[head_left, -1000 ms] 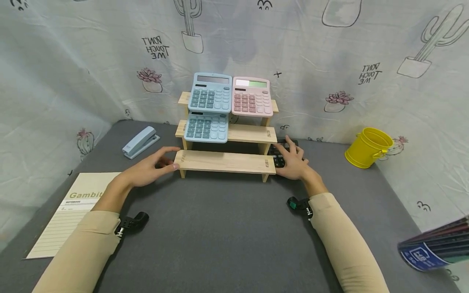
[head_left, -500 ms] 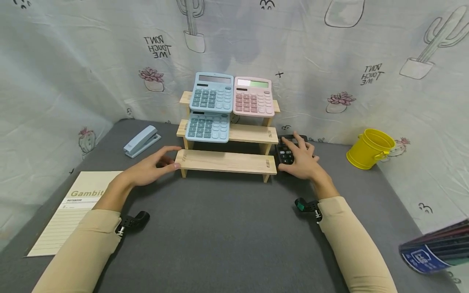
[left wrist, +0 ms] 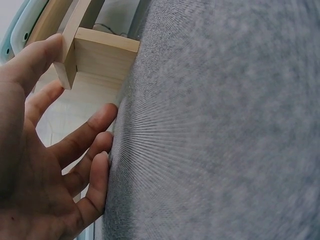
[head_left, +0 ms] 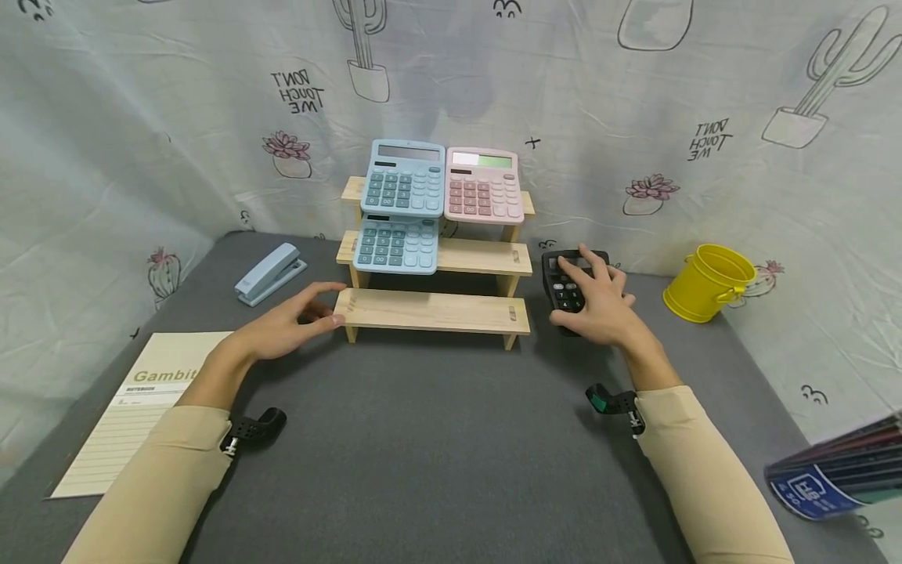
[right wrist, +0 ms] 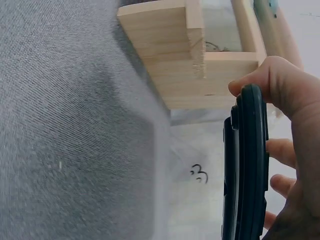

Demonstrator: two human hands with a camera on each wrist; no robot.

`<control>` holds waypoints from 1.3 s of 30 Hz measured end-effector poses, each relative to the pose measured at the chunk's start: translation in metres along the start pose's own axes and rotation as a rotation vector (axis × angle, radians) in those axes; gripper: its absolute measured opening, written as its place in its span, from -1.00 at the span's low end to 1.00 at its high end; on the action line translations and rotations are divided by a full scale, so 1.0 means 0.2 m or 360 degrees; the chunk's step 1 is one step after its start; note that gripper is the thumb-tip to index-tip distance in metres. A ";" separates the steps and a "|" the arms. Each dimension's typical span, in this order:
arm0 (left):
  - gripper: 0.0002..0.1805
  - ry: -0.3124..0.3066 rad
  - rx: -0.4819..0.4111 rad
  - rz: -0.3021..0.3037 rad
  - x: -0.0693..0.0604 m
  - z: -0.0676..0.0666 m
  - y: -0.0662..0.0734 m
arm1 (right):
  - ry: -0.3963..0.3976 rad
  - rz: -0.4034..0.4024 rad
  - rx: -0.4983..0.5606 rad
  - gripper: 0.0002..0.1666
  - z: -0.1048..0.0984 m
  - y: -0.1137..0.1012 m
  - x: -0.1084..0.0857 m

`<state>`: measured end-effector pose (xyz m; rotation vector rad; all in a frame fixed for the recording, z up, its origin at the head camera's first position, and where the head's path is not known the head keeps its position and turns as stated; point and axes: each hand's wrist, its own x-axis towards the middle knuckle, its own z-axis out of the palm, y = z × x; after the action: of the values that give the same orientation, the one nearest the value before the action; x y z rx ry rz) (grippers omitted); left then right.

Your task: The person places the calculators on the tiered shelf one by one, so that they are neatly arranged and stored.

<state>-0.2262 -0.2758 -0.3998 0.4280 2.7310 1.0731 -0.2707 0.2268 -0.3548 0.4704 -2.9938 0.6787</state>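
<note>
A three-tier wooden stand (head_left: 433, 311) stands at the back of the table. My left hand (head_left: 289, 323) pinches the left end of its lowest shelf between thumb and forefinger; the other fingers lie beside it. To the right of the stand, my right hand (head_left: 600, 311) grips a black calculator (head_left: 564, 293), thumb on one edge and fingers spread over its keys. Edge-on in the right wrist view, the calculator (right wrist: 245, 165) appears apart from the tabletop. A blue calculator (head_left: 404, 184) and a pink calculator (head_left: 483, 188) fill the top shelf. Another blue calculator (head_left: 397, 247) leans on the middle shelf.
A light blue stapler (head_left: 270, 274) lies behind my left hand, and a notebook (head_left: 127, 423) lies under the left forearm. Far right is a yellow bucket (head_left: 708, 283). A holder of dark pencils (head_left: 831, 478) stands at the right edge. A printed curtain (head_left: 451, 78) hangs behind the table.
My right hand has moved right with the black calculator, away from the stand's side, so more of the calculator shows. The left hand and the stand have stayed put.
</note>
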 end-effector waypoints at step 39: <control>-0.23 0.0003 0.0005 -0.0018 0.01 0.00 -0.01 | 0.0165 -0.0440 0.0200 0.04 0.01 -0.32 -0.07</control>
<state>-0.2289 -0.2757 -0.4015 0.4119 2.7337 1.0673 -0.2383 0.1751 -0.3325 0.8097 -2.7267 0.8378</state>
